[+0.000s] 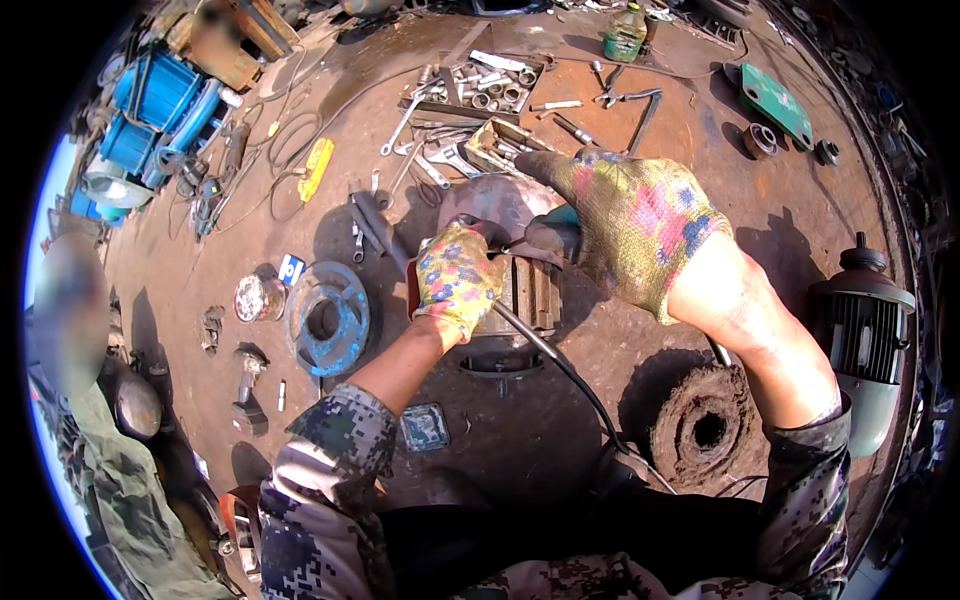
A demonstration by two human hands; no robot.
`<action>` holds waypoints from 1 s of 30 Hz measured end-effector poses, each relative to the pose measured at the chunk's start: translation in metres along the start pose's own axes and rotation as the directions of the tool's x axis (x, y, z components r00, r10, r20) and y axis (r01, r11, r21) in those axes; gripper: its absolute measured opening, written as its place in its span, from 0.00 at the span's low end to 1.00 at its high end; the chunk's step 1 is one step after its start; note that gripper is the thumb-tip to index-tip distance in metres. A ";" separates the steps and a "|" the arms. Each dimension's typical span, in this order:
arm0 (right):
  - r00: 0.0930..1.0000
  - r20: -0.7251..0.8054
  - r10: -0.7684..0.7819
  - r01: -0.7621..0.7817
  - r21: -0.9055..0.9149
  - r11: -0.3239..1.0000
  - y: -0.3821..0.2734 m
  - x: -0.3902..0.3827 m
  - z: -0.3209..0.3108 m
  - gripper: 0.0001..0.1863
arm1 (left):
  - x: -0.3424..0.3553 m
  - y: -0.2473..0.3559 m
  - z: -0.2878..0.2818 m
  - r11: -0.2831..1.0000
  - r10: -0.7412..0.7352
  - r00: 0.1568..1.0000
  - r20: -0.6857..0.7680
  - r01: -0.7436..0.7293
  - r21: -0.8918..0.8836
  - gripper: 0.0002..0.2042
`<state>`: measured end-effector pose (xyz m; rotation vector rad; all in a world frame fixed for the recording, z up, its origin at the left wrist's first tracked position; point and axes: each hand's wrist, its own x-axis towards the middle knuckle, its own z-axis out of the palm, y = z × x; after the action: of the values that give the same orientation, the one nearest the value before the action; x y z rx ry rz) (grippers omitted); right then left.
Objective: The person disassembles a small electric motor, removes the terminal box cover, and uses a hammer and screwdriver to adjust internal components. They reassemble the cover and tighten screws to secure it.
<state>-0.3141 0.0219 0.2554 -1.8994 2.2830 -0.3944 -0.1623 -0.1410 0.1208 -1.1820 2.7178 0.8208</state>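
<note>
My left hand [460,278], in a flowered work glove with dark fingertips, is closed at the left side of a finned motor body [530,298]. A black cable [570,372] runs out from under this hand, down toward the lower right. At its fingertips a short thin dark wire end [514,241] shows. My right hand [645,225], gloved alike, hovers over the motor's right side with index finger stretched out and thumb apart, the thumb close to the wire end. Its other fingers are partly hidden. Behind the hands lies a rounded metal part [490,198].
Beyond the motor lie a tray of sockets [500,88], wrenches [405,125] and pliers [615,95]. A blue ring-shaped casting [330,320] and a cordless tool [250,385] lie left. A dirt-caked wheel [705,430] and another motor [865,320] stand right. A person [75,320] is at far left.
</note>
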 end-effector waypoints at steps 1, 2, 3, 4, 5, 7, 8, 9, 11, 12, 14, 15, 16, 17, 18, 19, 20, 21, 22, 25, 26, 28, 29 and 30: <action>0.995 -0.090 -0.053 0.052 -0.007 0.999 0.007 -0.005 0.001 0.32 | 0.001 0.000 0.009 0.997 -0.010 1.000 -0.024 0.008 -0.079 0.26; 0.976 -0.189 -0.111 0.113 -0.002 0.994 0.010 -0.005 0.007 0.36 | 0.006 -0.016 0.020 0.997 0.057 0.992 -0.115 -0.062 -0.048 0.28; 0.970 -0.191 -0.149 0.161 0.046 0.986 0.013 -0.009 0.005 0.37 | 0.011 -0.030 0.031 0.991 0.126 0.971 -0.204 -0.130 -0.006 0.30; 0.964 -0.186 -0.188 0.210 0.107 0.972 0.013 -0.008 0.010 0.39 | 0.008 -0.034 0.031 0.958 0.281 0.904 -0.322 -0.247 0.144 0.32; 0.957 -0.183 -0.225 0.256 0.166 0.952 0.013 -0.009 0.013 0.40 | 0.014 -0.033 0.031 0.955 0.191 0.966 -0.173 -0.143 0.258 0.34; 0.876 -0.319 -0.361 0.425 0.155 0.892 0.014 0.000 0.025 0.38 | 0.006 -0.057 0.002 0.935 0.102 0.989 -0.105 -0.060 0.350 0.34; 0.857 -0.340 -0.388 0.443 0.099 0.891 0.021 -0.005 0.027 0.36 | 0.019 -0.075 0.033 0.970 0.169 0.973 -0.155 -0.137 0.201 0.32; 0.913 -0.281 -0.297 0.323 0.053 0.945 0.025 -0.011 0.020 0.35 | 0.029 -0.061 0.048 0.971 0.213 0.965 -0.154 -0.192 0.139 0.30; 0.964 -0.236 -0.121 0.128 0.015 0.992 0.022 -0.008 0.016 0.32 | 0.023 -0.038 0.028 0.959 0.228 0.968 -0.105 -0.205 0.195 0.26; 0.962 -0.251 -0.108 0.118 0.027 0.993 0.023 -0.009 0.024 0.28 | 0.022 -0.029 0.026 0.946 0.222 0.974 -0.046 -0.204 0.254 0.25; 0.933 -0.332 -0.138 0.177 0.090 0.980 0.010 0.000 0.027 0.27 | 0.018 -0.060 0.022 0.927 0.351 0.911 -0.219 -0.304 0.219 0.23; 0.942 -0.303 -0.141 0.174 0.085 0.981 0.017 -0.003 0.033 0.27 | 0.034 -0.067 0.056 0.943 0.331 0.904 -0.272 -0.325 0.068 0.22; 0.938 -0.310 -0.156 0.199 0.110 0.974 0.018 -0.003 0.034 0.27 | 0.042 -0.078 0.067 0.943 0.301 0.895 -0.330 -0.331 -0.038 0.21; 0.937 -0.296 -0.187 0.235 0.136 0.963 0.019 -0.001 0.032 0.28 | 0.048 -0.092 0.073 0.931 0.268 0.881 -0.389 -0.341 -0.130 0.21; 0.941 -0.273 -0.201 0.248 0.150 0.957 0.028 -0.005 0.030 0.28 | 0.028 -0.046 0.037 0.965 0.261 0.925 -0.276 -0.245 0.091 0.20; 0.946 -0.243 -0.217 0.258 0.154 0.954 0.034 -0.011 0.027 0.29 | 0.016 -0.017 0.019 0.936 0.228 0.958 -0.173 -0.167 0.309 0.19; 0.950 -0.281 -0.138 0.212 0.253 0.944 0.029 -0.013 0.025 0.29 | 0.016 -0.017 0.018 0.944 0.272 0.952 -0.138 -0.235 0.233 0.20; 0.935 -0.318 -0.158 0.247 0.264 0.932 0.030 -0.013 0.023 0.29 | 0.018 -0.018 0.018 0.942 0.280 0.951 -0.130 -0.246 0.229 0.21; 0.917 -0.358 -0.175 0.289 0.293 0.911 0.033 -0.005 0.031 0.30 | 0.018 -0.027 0.016 0.940 0.275 0.955 -0.115 -0.242 0.239 0.21; 0.870 -0.478 -0.123 0.338 0.396 0.854 0.067 0.009 0.038 0.26 | 0.021 -0.035 0.028 0.935 0.354 0.899 -0.257 -0.341 0.097 0.15; 0.842 -0.533 -0.085 0.362 0.440 0.821 0.080 0.011 0.036 0.25 | 0.023 -0.041 0.021 0.935 0.348 0.900 -0.264 -0.354 0.027 0.15; 0.867 -0.484 0.118 0.169 0.509 0.844 0.096 -0.007 0.007 0.25 | 0.028 -0.025 0.013 0.869 0.322 0.914 -0.247 -0.389 -0.307 0.21; 0.860 -0.498 0.111 0.258 0.611 0.749 0.114 -0.015 0.001 0.25 | 0.031 -0.021 -0.012 0.887 0.357 0.881 -0.311 -0.424 -0.182 0.19; 0.857 -0.505 0.100 0.335 0.695 0.636 0.130 -0.021 -0.002 0.24 | 0.029 -0.014 -0.031 0.897 0.242 0.921 -0.306 -0.332 -0.293 0.19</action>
<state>-0.4331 0.0646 0.2179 -1.5600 1.6891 -1.7559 -0.1684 -0.1835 0.1329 -1.0061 3.1159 1.3053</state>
